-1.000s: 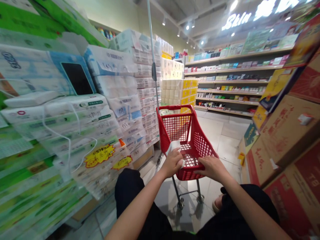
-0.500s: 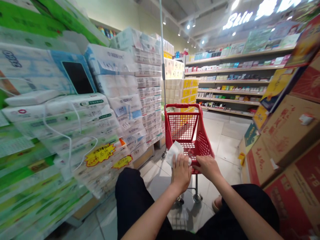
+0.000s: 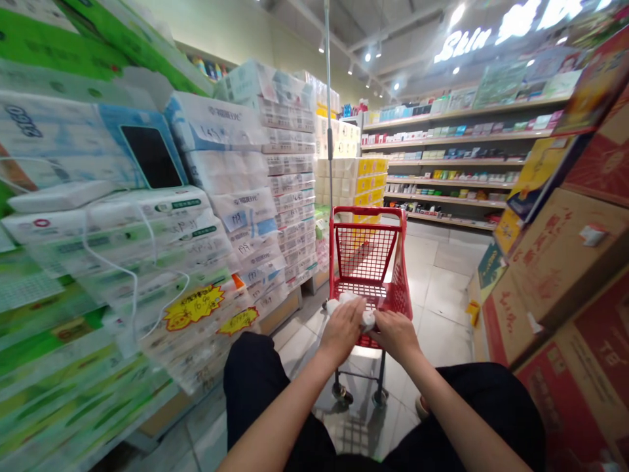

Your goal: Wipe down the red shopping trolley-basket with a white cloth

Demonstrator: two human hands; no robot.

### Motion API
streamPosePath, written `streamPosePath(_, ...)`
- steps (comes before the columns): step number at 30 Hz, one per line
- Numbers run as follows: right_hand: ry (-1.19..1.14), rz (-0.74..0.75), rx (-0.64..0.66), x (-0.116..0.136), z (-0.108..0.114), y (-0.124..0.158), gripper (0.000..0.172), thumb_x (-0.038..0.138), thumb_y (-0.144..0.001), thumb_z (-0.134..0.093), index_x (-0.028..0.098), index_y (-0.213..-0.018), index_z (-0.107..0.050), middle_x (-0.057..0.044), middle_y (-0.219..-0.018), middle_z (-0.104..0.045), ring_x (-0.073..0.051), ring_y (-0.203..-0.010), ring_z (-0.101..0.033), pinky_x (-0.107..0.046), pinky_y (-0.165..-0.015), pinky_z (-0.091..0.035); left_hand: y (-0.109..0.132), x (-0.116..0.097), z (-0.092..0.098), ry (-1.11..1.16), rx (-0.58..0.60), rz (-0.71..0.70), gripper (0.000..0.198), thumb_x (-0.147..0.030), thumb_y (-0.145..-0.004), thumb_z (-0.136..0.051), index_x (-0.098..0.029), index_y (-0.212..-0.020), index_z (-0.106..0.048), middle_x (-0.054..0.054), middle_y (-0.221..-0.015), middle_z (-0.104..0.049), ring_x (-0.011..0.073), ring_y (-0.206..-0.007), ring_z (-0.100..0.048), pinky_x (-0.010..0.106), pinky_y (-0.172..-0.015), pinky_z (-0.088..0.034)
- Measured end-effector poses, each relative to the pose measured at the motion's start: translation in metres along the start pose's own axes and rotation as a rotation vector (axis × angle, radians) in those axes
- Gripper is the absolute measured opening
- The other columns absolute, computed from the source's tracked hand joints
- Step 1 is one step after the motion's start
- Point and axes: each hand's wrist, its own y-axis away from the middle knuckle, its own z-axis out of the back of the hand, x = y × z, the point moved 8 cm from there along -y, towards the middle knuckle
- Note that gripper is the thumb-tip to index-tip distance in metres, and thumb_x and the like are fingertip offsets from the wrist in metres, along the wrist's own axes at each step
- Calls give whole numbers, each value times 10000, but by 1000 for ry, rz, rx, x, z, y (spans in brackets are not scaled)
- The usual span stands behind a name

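Observation:
A small red shopping cart (image 3: 367, 259) stands in front of my knees, its plastic mesh basket on dark legs with castors. My left hand (image 3: 341, 330) is closed over a crumpled white wipe (image 3: 367, 319), pressing it against the cart's near rim. The wipe shows beyond the fingers and on the side toward my other hand; the palm side is hidden. Just right of it, my right hand (image 3: 399, 334) grips the same rim with curled fingers. A thin metal pole (image 3: 329, 131) rises from the cart's far left corner.
Stacked tissue packs (image 3: 246, 216) line the left side, with a dark-screened device (image 3: 152, 156) and white cable (image 3: 132, 282) on the nearer ones. Cardboard boxes (image 3: 565, 255) are piled along the right. Shelves of small goods (image 3: 447, 160) stand at the back.
The cart has turned slightly, its far end and pole shifting right. My left hand has slid a little left, and the wipe, spread out before, is now bunched under it.

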Motion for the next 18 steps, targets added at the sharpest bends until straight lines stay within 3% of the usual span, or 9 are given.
streamPosePath(4,11,7,-23,0,3,-1,355,535,-861,-578,184,-807,-575,-50,-777,-671,-185,-747,-596,-295,-681,-293,13,45,10,-61,-2,-20,391,-341,-915,-532,-221,-1282,-467,83,-1494,-379,250,-1405,-304,515,-1171,-221)
streamPosePath(7,18,-3,-18,3,1,-3,366,544,-864,-572,186,-789,-558,-45,-766,-667,-183,-737,-595,-295,-674,-286,17,60,16,-59,-2,-18,295,-331,-892,-578,-253,-1171,-521,48,-1445,-442,260,-1412,-282,569,-1180,-142)
streamPosePath(11,23,-24,13,9,-3,-6,324,506,-869,-579,188,-810,-561,-48,-783,-675,-194,-767,-604,-301,-684,-290,9,50,10,-17,37,-44,197,-283,-886,-581,-234,-1074,-547,46,-1175,-599,229,-1289,-443,525,-1181,-178)
streamPosePath(14,31,-49,55,14,-6,-8,245,427,-840,-628,189,-830,-570,-53,-789,-679,-203,-780,-607,-307,-684,-295,-2,30,0,-6,61,-41,153,-310,-882,-577,-208,-995,-561,54,-1021,-601,233,-1099,-546,497,-1121,-288)
streamPosePath(18,51,-94,122,19,-9,-9,154,294,-786,-653,181,-856,-576,-65,-798,-680,-210,-794,-613,-310,-697,-316,-8,10,-8,10,57,-4,224,-365,-857,-610,-184,-979,-561,71,-974,-579,252,-994,-542,459,-979,-397)
